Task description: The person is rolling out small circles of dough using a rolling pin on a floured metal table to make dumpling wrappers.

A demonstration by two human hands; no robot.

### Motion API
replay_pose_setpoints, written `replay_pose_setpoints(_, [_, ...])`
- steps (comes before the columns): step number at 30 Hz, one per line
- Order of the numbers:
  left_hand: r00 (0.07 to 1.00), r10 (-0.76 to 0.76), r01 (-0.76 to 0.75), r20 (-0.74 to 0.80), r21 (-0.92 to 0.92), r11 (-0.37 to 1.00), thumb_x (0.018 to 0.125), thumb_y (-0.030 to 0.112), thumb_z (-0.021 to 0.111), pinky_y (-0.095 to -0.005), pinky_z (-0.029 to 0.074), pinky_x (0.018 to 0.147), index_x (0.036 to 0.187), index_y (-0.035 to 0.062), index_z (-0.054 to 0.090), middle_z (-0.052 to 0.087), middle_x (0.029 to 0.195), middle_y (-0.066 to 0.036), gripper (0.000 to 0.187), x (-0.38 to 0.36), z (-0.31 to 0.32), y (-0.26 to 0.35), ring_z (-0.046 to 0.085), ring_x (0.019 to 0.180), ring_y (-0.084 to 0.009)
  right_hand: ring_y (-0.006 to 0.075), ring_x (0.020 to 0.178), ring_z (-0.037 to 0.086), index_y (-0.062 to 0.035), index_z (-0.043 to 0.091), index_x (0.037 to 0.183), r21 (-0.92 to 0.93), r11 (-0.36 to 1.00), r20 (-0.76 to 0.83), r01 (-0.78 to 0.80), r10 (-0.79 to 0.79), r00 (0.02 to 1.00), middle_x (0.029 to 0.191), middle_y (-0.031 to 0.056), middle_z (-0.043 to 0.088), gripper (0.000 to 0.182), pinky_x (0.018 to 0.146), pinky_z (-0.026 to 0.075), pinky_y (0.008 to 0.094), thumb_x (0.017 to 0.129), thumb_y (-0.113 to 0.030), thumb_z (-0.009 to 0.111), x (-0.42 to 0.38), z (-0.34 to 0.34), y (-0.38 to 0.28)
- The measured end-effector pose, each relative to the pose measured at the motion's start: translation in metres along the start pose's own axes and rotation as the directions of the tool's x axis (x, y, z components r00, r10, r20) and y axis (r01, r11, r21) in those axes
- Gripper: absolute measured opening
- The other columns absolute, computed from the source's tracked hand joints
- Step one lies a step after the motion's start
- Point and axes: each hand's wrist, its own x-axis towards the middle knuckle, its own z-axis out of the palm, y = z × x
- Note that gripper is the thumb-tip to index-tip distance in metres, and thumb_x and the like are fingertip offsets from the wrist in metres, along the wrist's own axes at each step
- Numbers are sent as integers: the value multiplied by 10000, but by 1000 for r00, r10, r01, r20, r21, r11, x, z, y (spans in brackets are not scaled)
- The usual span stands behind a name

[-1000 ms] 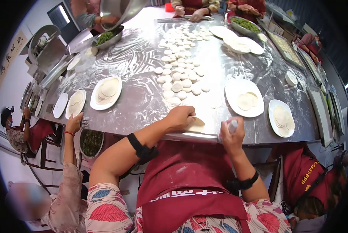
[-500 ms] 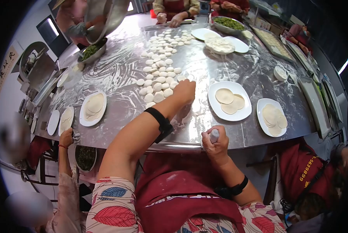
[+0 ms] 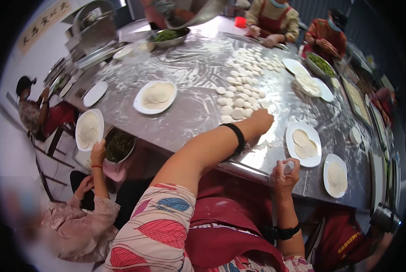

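Note:
My left hand (image 3: 261,120) reaches over the near right end of a long spread of floured dough discs (image 3: 240,94). Its back faces me and hides the fingertips, so I cannot make out whether a disc is between them. At the table's front edge, my right hand (image 3: 285,177) is wrapped around a rolling pin (image 3: 288,167), seen almost end-on. Just beyond that hand is a white plate (image 3: 315,156) with a few thin round wrappers (image 3: 304,144). Another plate (image 3: 326,185) of overlapping wrappers (image 3: 337,177) lies to its right.
The steel table (image 3: 185,124) is dusted with flour. At left, a co-worker's hand (image 3: 97,154) holds a plate of wrappers (image 3: 88,130) above a bowl of dark greens (image 3: 120,146). Another wrapper plate (image 3: 155,110) lies nearby. Co-workers stand across the table by bowls of chopped greens (image 3: 320,65).
My view has swung left, shifting the table rightward. The co-worker at left has lifted a wrapper plate off the table. My left hand stays by the discs; my right still grips the rolling pin.

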Motion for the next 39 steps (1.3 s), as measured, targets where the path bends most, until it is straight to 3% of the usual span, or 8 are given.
replay_pose_setpoints(8, [985,159,-170,-73,-196,966,730,90,605,-446,483,788,992,32,586,584,962,-198,269,-9,11,4,583,935,-375,96,450,503,-49,437,877,135,990,38,-44,39,998,593,39,487,132,400,411,232,844,-43,565,7,7,-17])
replay_pose_setpoints(16, [959,220,-215,177,-49,975,674,43,623,-444,505,797,887,-14,661,593,995,-244,224,-23,-16,17,600,950,-376,93,505,502,-49,436,890,178,982,41,-68,61,997,639,53,509,137,463,428,222,859,-54,569,7,7,-18])
replay_pose_setpoints(19, [986,151,-161,-74,-169,972,626,79,682,-436,519,748,920,4,647,600,1007,-241,306,-22,25,11,616,919,-366,134,610,524,-28,469,881,6,986,3,169,-169,986,772,69,535,113,597,463,259,848,-30,577,11,6,-11])
replay_pose_setpoints(23, [955,222,-217,195,-47,975,577,142,749,-418,524,734,866,2,673,628,958,-213,330,-52,-24,9,627,903,-353,144,626,533,-21,479,873,-13,956,2,294,-294,956,866,89,537,95,596,474,259,850,-12,571,22,11,-8])
replay_pose_setpoints(26, [978,183,-183,101,-11,983,568,151,758,-412,531,708,819,13,690,659,866,-185,295,-61,-10,5,647,840,-334,141,625,539,-27,467,919,256,967,94,13,-39,995,855,81,528,116,551,476,242,859,-3,564,19,10,-14])
replay_pose_setpoints(32, [924,-75,278,374,-524,805,602,137,707,-417,520,646,757,43,695,655,708,-157,182,-102,-27,-16,654,699,-287,111,554,511,-56,424,1017,296,942,95,-159,136,986,810,71,484,213,446,435,226,865,-13,567,9,6,-22])
replay_pose_setpoints(34, [984,-79,143,158,-456,878,625,166,688,-414,504,631,748,53,694,661,731,-143,167,-90,18,-32,650,698,-272,93,518,483,-61,433,991,261,962,71,-79,63,996,803,66,471,190,434,422,224,868,-31,575,15,7,-2])
replay_pose_setpoints(39, [991,29,38,133,-475,879,627,185,693,-386,498,642,775,83,708,674,763,-123,181,-116,-15,-37,653,719,-270,90,453,471,-71,421,915,248,964,77,-101,84,993,619,19,454,160,406,389,224,874,-70,575,29,16,-14])
